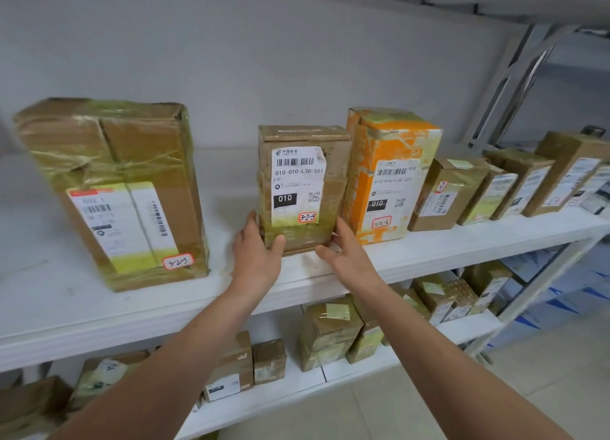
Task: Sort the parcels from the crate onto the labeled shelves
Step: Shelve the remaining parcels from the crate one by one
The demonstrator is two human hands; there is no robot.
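I count two hands of mine, my left hand (257,251) and my right hand (346,253). Three shelf boards show: one top shelf (495,0), one middle shelf (297,284) and one lower shelf (356,370). On the middle shelf I make out seven parcels: one big brown box (112,188) at the left, one smaller brown box (302,188), one orange box (389,172), and four plain brown boxes (442,192) in a row to the right. The far right end is too blurred to count. Four parcels carry a red-edged handwritten sticker (307,217). On the lower shelf I count at least eight taped boxes (326,330), some half hidden.
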